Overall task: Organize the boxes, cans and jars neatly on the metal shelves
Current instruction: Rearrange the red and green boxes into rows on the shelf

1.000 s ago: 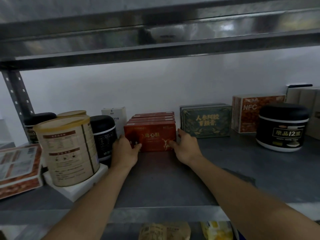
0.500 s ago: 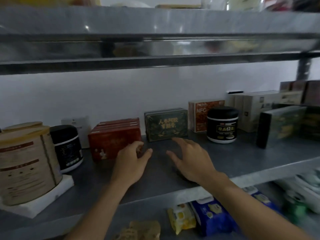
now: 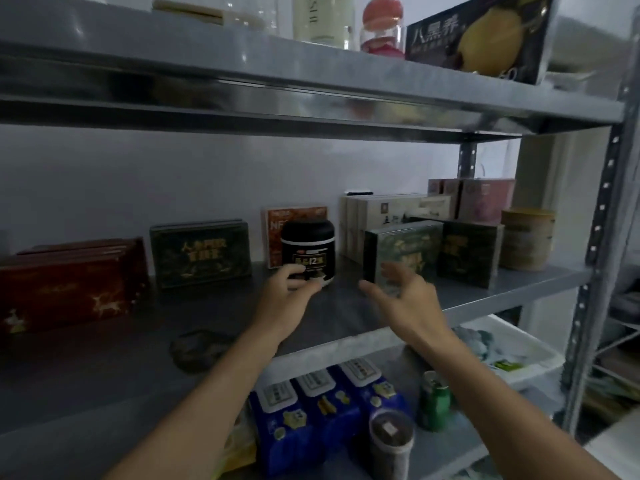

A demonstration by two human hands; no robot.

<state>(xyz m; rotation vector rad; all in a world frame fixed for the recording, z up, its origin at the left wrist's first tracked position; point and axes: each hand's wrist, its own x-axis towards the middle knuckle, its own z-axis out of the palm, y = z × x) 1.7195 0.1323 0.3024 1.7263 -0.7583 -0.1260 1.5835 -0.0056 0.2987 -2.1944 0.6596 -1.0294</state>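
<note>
Head view: the black jar (image 3: 308,244) stands upright at the centre of the frame, on the middle shelf (image 3: 346,317), just in front of an orange box (image 3: 298,214).

The left hand (image 3: 285,296) reaches its lower front, fingers loosely curved over the bottom of the label. Blur hides whether they have closed on it or only touch it. The right hand (image 3: 407,296), right of centre, is spread wide with fingers straight and holds nothing. It hovers in front of a green box (image 3: 405,247) that stands just right of the jar.

The jar looks like rigid plastic with a wide screw lid and a smooth, glossy wall. It is probably moderately heavy if full, and apt to slip in a one-handed pinch. I would take it round the waist below the lid, with two hands or with a palm under the base. The green box seems stiff card, light, with flat faces that are easy to clasp from both sides.

The jar covers most of the orange box's print. Its back and base are out of sight. The dim light blurs the labels. A dark patch (image 3: 204,348) on the shelf at lower left cannot be identified. The red boxes (image 3: 69,282) are cut off at the left edge, and both forearms hide part of the lower shelf's blue packs (image 3: 322,403).
</note>
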